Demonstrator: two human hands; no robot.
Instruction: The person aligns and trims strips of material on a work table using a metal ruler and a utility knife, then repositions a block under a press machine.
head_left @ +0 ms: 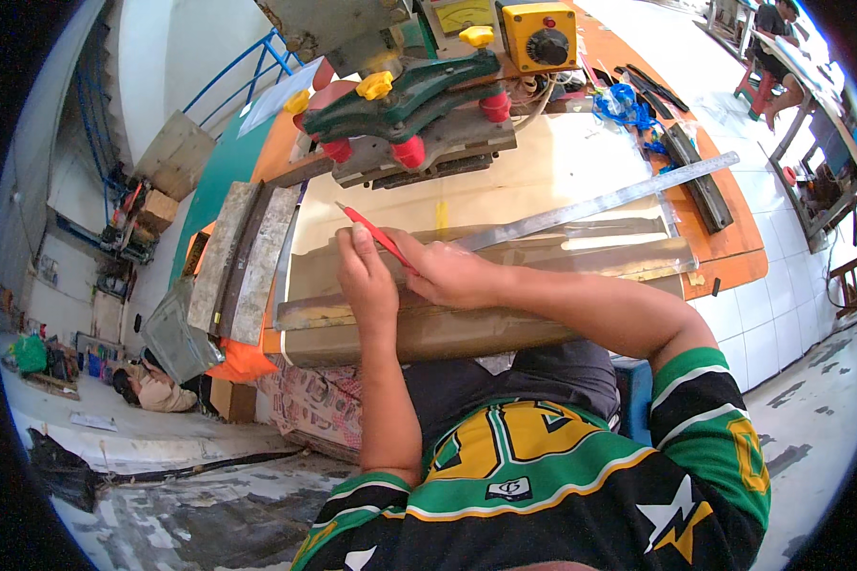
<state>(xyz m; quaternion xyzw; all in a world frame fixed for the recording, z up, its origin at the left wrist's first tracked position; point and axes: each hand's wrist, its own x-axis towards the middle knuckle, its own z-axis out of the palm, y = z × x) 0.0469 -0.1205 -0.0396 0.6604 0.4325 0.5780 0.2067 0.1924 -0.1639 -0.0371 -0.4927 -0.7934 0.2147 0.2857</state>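
A person in a green, black and yellow jersey leans over an orange worktop (733, 249), seen from a camera on their head, both forearms reaching up from the lower edge. A large green and grey press machine (405, 100) with red and yellow knobs stands at the far side of the worktop, and a yellow control box (539, 35) with a black dial sits just to its right. A wide sheet of clear plastic film (543, 181) lies spread over the middle of the worktop in front of the machine. Several flat grey metal bars (238, 262) lie side by side on the left part of the worktop. A long steel ruler (600, 203) rests on the film, slanting from the hands up toward the right. The left hand (365, 276) presses down on the near left part of the film, fingers bent and close together, touching the film; whether they grip anything I cannot tell. The right hand (450, 273) sits just beside it at the low end of the ruler, fingers closed around a thin red pen-like cutter (376, 233) whose tip points up and to the left over the film. A tangle of blue plastic (627, 103) lies near the far right edge.
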